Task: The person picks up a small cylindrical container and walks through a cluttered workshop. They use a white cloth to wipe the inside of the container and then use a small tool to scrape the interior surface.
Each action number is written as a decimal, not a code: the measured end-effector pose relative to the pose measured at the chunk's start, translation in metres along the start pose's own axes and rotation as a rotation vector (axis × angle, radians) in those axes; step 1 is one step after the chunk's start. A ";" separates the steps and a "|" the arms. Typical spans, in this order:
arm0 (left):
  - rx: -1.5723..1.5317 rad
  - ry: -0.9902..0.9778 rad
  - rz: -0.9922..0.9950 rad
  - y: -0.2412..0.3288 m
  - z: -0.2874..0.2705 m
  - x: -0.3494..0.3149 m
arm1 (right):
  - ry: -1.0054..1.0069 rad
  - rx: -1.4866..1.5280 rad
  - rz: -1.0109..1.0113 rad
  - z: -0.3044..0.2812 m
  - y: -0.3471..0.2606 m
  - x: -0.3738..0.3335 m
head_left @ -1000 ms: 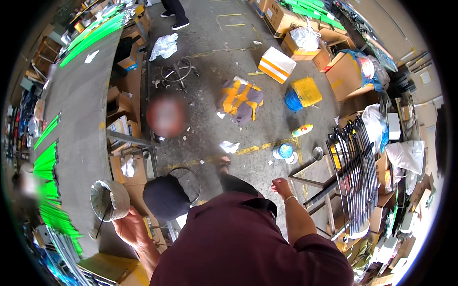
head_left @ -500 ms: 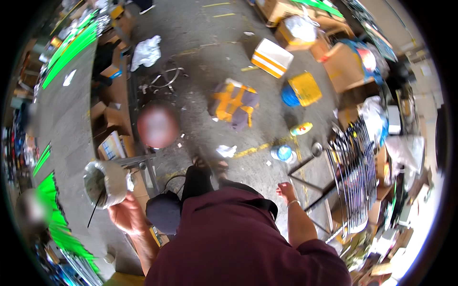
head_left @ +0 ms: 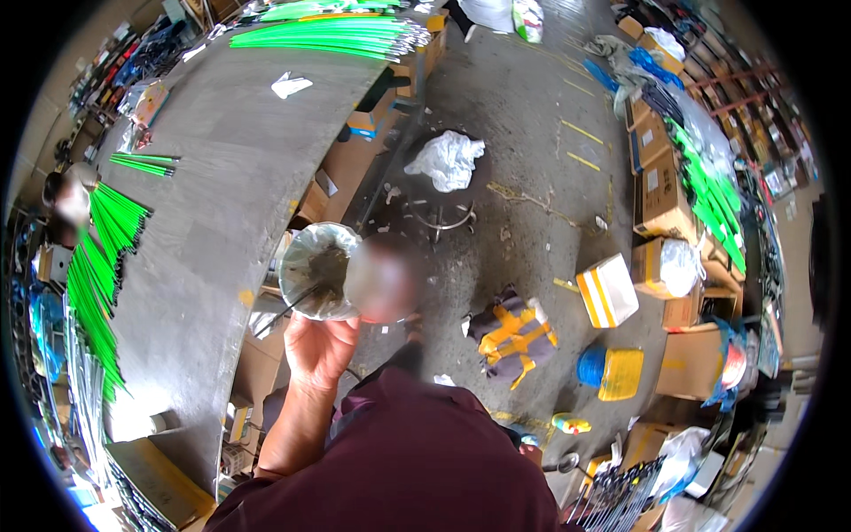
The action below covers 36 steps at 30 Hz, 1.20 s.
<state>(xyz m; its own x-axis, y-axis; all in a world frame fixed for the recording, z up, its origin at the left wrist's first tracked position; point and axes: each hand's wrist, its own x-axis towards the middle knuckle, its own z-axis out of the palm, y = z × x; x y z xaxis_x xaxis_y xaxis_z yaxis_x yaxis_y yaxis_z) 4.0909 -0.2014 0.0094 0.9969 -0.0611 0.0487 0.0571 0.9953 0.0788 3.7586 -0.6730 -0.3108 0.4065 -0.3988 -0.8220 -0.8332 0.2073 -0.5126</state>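
My left hand [head_left: 321, 353] grips the bottom edge of a round tub [head_left: 298, 288], which looks lined or wrapped in pale, crinkled plastic. The tub is tilted so its opening faces me, showing a murky greyish-brown inside. A thin dark stick [head_left: 298, 302] pokes out over its rim. Beside the tub lies a round reddish shape [head_left: 386, 279], too blurred to name. Only a small part of my right hand [head_left: 532, 455] shows past my shirt at the lower right; its fingers are hidden.
Along my left runs a long grey table [head_left: 208, 222] bearing bundles of green rods [head_left: 102, 275]. On the floor to the right are a taped bundle [head_left: 514, 335], a white box with orange stripes [head_left: 608, 291] and a yellow-and-blue bundle [head_left: 619, 372]. Cardboard boxes [head_left: 660, 191] line the far right.
The view has swung left, bringing more of the table in. My left hand has carried the tub toward the middle, in front of me. My right hand has mostly gone from sight.
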 end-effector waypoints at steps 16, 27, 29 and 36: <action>0.095 0.206 0.168 0.002 -0.014 0.165 | -0.129 -0.980 -0.508 -0.016 -0.090 0.180; 0.055 0.107 0.247 -0.061 0.012 0.317 | -0.165 -0.268 -0.298 0.095 -0.534 0.251; 0.067 0.114 0.284 -0.068 0.009 0.326 | -0.153 -0.307 -0.397 0.104 -0.576 0.269; 0.145 0.211 0.465 -0.043 0.000 0.325 | -0.296 -0.394 -0.449 0.152 -0.633 0.326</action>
<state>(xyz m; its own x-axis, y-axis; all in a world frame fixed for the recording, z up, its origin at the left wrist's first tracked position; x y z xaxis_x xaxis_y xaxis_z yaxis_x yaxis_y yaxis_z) 4.4120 -0.2645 0.0217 0.9050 0.4161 -0.0889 -0.3870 0.8918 0.2343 4.4757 -0.7980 -0.2921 0.7847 -0.0962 -0.6123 -0.6110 -0.2862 -0.7381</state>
